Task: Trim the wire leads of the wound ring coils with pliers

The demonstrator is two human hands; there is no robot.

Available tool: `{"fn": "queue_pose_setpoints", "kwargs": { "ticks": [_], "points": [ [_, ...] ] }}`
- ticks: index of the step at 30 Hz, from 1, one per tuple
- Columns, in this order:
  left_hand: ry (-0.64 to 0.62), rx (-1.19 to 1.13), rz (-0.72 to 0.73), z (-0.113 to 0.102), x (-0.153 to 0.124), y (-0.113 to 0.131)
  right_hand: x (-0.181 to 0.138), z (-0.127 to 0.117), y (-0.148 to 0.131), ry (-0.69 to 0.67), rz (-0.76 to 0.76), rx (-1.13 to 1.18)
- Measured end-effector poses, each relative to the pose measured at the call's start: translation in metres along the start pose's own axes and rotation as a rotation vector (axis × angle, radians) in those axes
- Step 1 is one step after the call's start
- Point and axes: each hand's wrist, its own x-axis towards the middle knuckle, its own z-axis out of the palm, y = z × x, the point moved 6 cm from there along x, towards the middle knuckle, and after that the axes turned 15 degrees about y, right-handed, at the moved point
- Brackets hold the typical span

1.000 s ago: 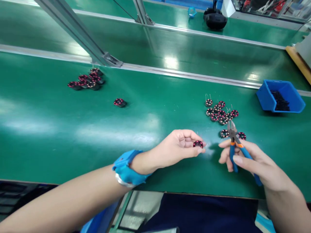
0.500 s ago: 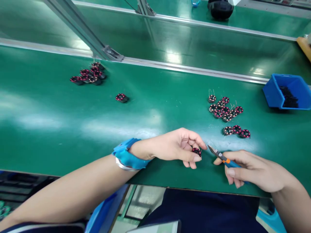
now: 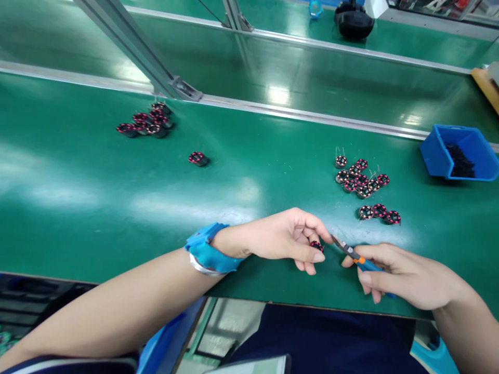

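Observation:
Between the thumb and fingers of my left hand [image 3: 290, 236] is a small round wire-wound coil [image 3: 316, 246], black with pinkish-red windings and partly covered by the fingers. My right hand [image 3: 405, 275] grips side-cutting pliers [image 3: 360, 261] with blue and orange handles. The pliers' jaws point up and left, close to my left index fingertip and just right of the coil. Whether the jaws touch a wire is too small to tell. Beyond my right hand lie several similar coils [image 3: 362, 179], some with thin wire ends sticking up, and a short row of coils [image 3: 379, 210] nearer to me.
A blue bin [image 3: 432, 153] with small black parts stands at the right. Farther left are a heap of coils [image 3: 146, 122] and a single coil [image 3: 198, 158]. A metal rail [image 3: 273, 110] and a slanted post [image 3: 128, 47] bound the green bench [image 3: 78, 208] at the back.
The pliers' jaws have come slightly nearer to my left fingertips. The coil stays in my left hand, turned a little. The whole view has shifted slightly.

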Motion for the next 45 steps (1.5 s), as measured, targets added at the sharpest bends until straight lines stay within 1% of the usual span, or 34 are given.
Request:
{"fn": "queue_pose_setpoints", "kwargs": {
  "ticks": [4, 8, 12, 15, 19, 24, 28, 30, 35, 39, 45],
  "points": [
    [-0.008, -0.004, 0.0, 0.001, 0.0, 0.001, 0.001, 0.001, -0.001, 0.0, -0.014, -0.032],
    [0.013, -0.001, -0.011, 0.0, -0.001, 0.001, 0.001, 0.001, -0.001, 0.006, -0.014, -0.079],
    [0.009, -0.004, 0.005, 0.001, -0.001, 0.002, 0.0, 0.0, -0.002, 0.017, 0.006, -0.063],
    [0.006, -0.007, 0.009, 0.001, 0.0, 0.001, 0.001, 0.001, -0.002, 0.002, 0.024, -0.051],
    [0.015, -0.003, 0.006, 0.0, 0.0, 0.0, 0.001, 0.002, -0.002, -0.012, 0.014, -0.044],
    [0.024, -0.009, -0.012, 0.0, -0.001, -0.001, 0.0, 0.001, 0.001, 0.028, -0.014, -0.056],
    [0.037, -0.048, -0.051, 0.0, -0.002, -0.003, 0.0, -0.002, 0.003, 0.054, 0.006, -0.003],
    [0.041, -0.05, -0.063, 0.0, -0.002, -0.003, 0.002, -0.004, 0.001, 0.036, 0.012, 0.025],
    [0.038, 0.015, -0.064, -0.001, -0.001, -0.005, 0.008, -0.007, -0.006, -0.093, 0.018, 0.049],
    [0.034, 0.009, -0.037, -0.001, -0.001, -0.004, 0.009, -0.009, -0.005, -0.106, 0.026, 0.034],
    [0.017, 0.03, -0.048, 0.001, -0.001, -0.001, 0.01, -0.007, -0.004, -0.134, 0.035, 0.015]
  ]
}}
